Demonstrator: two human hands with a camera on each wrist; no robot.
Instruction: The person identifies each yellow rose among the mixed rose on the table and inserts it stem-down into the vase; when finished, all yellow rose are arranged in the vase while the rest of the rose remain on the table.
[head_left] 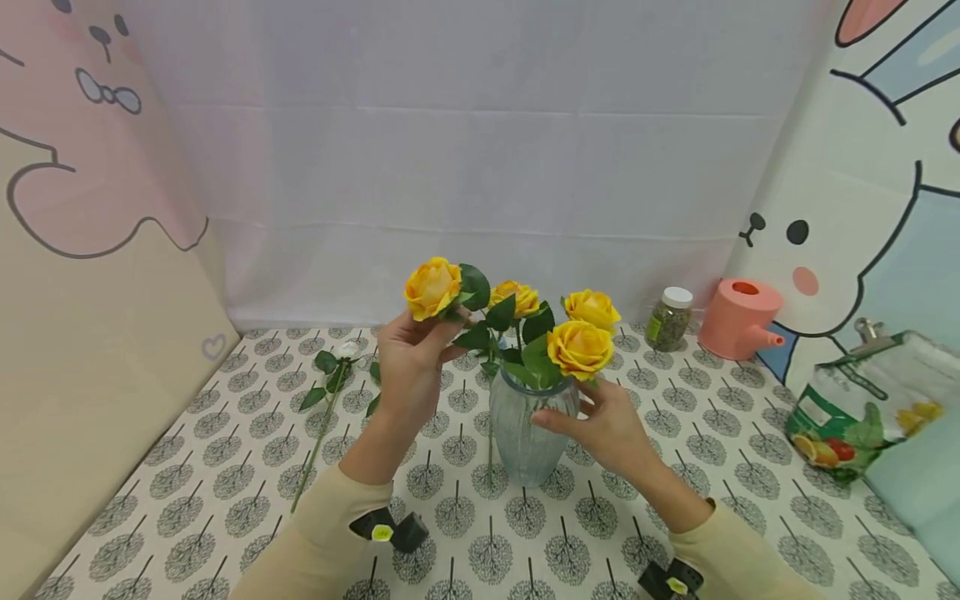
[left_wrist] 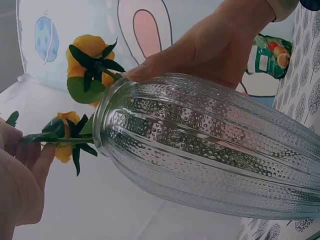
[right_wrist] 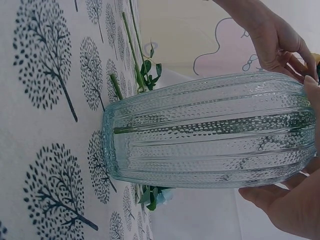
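Note:
My left hand [head_left: 412,362] pinches a yellow rose [head_left: 433,287] by the stem just below its bloom, left of and above the vase mouth. The ribbed clear glass vase [head_left: 528,442] stands upright on the table. Around its upper right side my right hand [head_left: 611,425] grips the glass, thumb in front. Several yellow roses stand at the vase mouth, among them a front rose [head_left: 580,350] leaning right over the rim. Through the glass in the right wrist view, a green stem [right_wrist: 122,130] reaches down near the base. Leaves and fingers partly hide the held rose's stem.
A white rose [head_left: 347,350] with a long stem lies left on the tree-patterned cloth [head_left: 457,508]. Behind the vase lies a pale blue flower [right_wrist: 162,195]. At the back right stand a lidded jar [head_left: 667,321] and a pink watering can [head_left: 738,321]; a printed bag [head_left: 862,408] is nearer.

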